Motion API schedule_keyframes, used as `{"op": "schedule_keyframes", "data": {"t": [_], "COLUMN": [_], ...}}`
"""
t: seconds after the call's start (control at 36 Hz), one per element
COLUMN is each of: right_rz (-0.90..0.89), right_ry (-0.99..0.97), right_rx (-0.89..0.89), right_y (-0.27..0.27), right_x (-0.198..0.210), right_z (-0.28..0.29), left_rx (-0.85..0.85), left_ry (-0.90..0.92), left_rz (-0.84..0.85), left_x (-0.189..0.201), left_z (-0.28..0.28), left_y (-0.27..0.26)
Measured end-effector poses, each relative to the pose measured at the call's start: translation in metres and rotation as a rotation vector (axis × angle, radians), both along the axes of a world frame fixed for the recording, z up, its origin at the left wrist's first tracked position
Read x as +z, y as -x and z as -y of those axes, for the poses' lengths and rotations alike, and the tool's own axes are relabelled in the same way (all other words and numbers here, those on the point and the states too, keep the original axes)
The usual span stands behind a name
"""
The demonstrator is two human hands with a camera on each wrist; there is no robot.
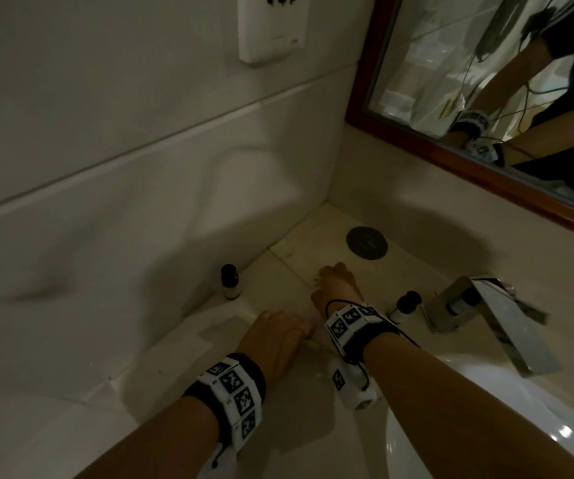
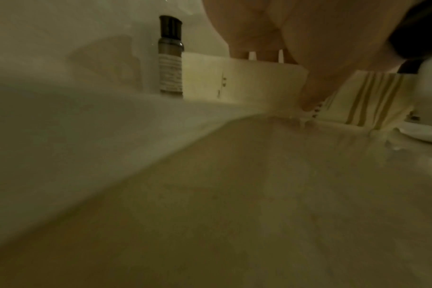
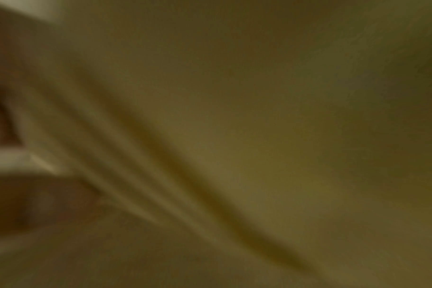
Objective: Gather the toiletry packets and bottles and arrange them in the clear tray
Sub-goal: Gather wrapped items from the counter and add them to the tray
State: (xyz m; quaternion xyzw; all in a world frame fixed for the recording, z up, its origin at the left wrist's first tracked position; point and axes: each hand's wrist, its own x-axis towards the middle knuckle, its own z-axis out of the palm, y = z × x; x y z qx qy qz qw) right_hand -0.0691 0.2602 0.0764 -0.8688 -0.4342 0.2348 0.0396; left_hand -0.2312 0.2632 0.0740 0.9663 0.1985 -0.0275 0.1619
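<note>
On the dim counter my left hand (image 1: 304,335) lies low beside my right hand (image 1: 327,275). In the left wrist view its thumb (image 2: 313,91) presses the serrated edge of a striped packet (image 2: 373,97). Its fingers touch the top of a plain pale packet (image 2: 254,81). My right hand's fingers are curled over a packet with yellowish marks (image 1: 316,283); the right wrist view is blurred. A small dark bottle (image 1: 230,282) (image 2: 170,56) stands by the wall. A second bottle (image 1: 403,304) lies near the faucet. I cannot make out the clear tray.
A chrome faucet (image 1: 486,316) stands to the right with another small bottle (image 1: 461,302) behind it. The white basin (image 1: 486,426) fills the lower right. A dark round disc (image 1: 366,243) lies in the back corner under the mirror (image 1: 486,81). A wall socket (image 1: 271,25) sits above.
</note>
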Motion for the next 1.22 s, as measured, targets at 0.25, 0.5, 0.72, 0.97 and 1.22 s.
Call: {"op": "schedule_keyframes", "data": {"t": [0.25, 0.5, 0.72, 0.97, 1.22], "right_rz": [0.168, 0.025, 0.05, 0.055, 0.078], "right_ry": [0.064, -0.051, -0.159, -0.269, -0.302], "right_rx": [0.182, 0.083, -0.002, -0.066, -0.198], "right_y": [-0.005, -0.003, 0.0, -0.012, -0.034], "right_x": [0.014, 0.036, 0.082, 0.108, 0.124], "right_z": [0.004, 0.027, 0.08, 0.184, 0.305], "left_rx": [0.047, -0.058, -0.097, -0.214, -0.296], "left_ry": [-0.153, -0.294, -0.405, -0.428, -0.417], "left_rz": [-0.037, 0.137, 0.241, 0.364, 0.365], "left_x": [0.01, 0.024, 0.056, 0.087, 0.095], "left_z": [0.004, 0.013, 0.044, 0.114, 0.194], "left_y": [0.004, 0.007, -0.002, -0.026, -0.062]}}
